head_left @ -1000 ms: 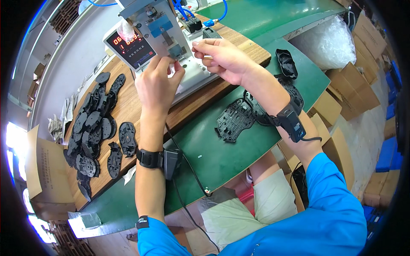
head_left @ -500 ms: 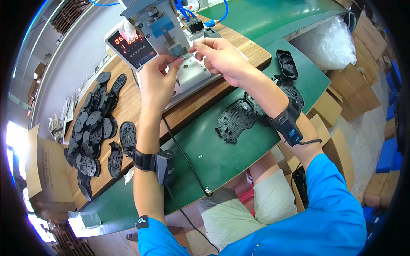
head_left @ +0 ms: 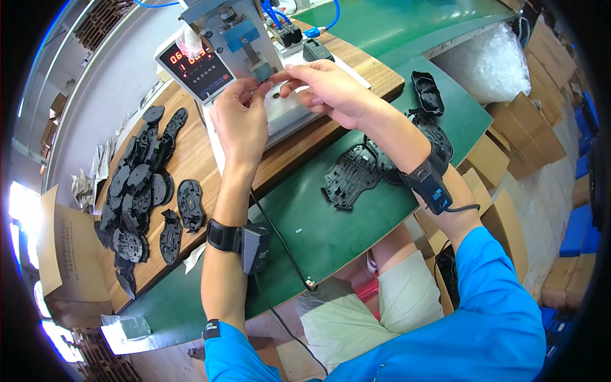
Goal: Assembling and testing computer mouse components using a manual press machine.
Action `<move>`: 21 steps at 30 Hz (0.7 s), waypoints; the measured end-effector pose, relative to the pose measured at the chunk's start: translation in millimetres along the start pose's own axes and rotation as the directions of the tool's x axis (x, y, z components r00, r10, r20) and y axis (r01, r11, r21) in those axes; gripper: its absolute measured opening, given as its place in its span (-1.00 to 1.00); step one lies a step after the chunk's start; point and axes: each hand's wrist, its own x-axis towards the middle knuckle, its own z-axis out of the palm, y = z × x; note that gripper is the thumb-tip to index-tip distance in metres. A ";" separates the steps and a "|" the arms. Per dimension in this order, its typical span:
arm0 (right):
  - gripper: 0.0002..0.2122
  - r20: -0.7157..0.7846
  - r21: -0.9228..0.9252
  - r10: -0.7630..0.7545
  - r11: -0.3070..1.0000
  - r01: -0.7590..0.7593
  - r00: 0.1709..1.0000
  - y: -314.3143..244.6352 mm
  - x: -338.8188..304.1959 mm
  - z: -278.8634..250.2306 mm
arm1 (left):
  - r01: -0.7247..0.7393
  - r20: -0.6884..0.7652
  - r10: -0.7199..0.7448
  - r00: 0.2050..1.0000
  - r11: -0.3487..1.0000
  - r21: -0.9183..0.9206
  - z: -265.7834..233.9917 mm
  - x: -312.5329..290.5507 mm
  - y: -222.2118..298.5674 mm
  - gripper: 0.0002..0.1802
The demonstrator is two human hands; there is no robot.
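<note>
My left hand [head_left: 240,122] and my right hand [head_left: 326,93] meet fingertip to fingertip over the pale metal fixture plate [head_left: 287,113] of a small bench press [head_left: 237,33]. Both pinch a small part [head_left: 270,84] just below the press head; it is too small to make out. Each wrist carries a black strapped device with a cable. A flat black plastic moulding [head_left: 350,177] lies on the green bench beside my right forearm.
A red-digit counter box [head_left: 196,69] stands left of the press. Several black oval mouldings [head_left: 137,191] are heaped on the wooden board at left. More black parts [head_left: 428,93] lie at right, with a clear plastic bag [head_left: 489,62], cardboard boxes [head_left: 519,137] and blue air hoses [head_left: 331,14].
The fingertips of both hands have drawn together over the plate; the right hand dropped slightly. The arms otherwise stay in place.
</note>
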 end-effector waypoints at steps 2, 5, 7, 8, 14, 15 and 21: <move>-0.67 0.003 0.004 -0.004 1.000 0.004 1.000 1.3 0.7 2.9 | -0.028 -0.015 0.029 0.999 1.000 0.002 1.0 -0.5 -3.7 -0.83; -0.70 0.009 -0.044 -0.060 0.997 0.060 0.998 6.2 4.8 1.4 | -0.083 -0.035 0.084 0.996 0.996 0.023 1.6 -1.1 -3.6 -0.86; -0.71 0.004 -0.121 -0.112 0.986 0.112 0.994 9.1 6.4 2.3 | -0.134 -0.043 0.136 0.990 0.989 0.059 1.1 -1.0 -4.6 -0.87; -0.71 0.011 -0.135 -0.124 0.983 0.124 0.992 9.6 6.8 1.5 | -0.165 -0.044 0.169 0.985 0.983 0.083 1.0 -0.8 -5.6 -0.88; -0.73 0.021 -0.069 -0.090 0.993 0.091 0.996 7.6 5.5 0.5 | -0.227 -0.059 0.234 0.970 0.967 0.113 0.2 0.2 -9.9 -0.89; -0.73 0.018 -0.028 -0.064 0.998 0.064 0.998 7.1 5.6 -1.4 | -0.227 -0.059 0.234 0.970 0.967 0.114 0.3 0.0 -10.3 -0.88; -0.75 -0.014 0.028 -0.037 0.999 0.037 0.999 6.6 5.2 -2.8 | -0.193 -0.032 0.198 0.980 0.974 0.123 -2.0 0.4 -7.8 -0.86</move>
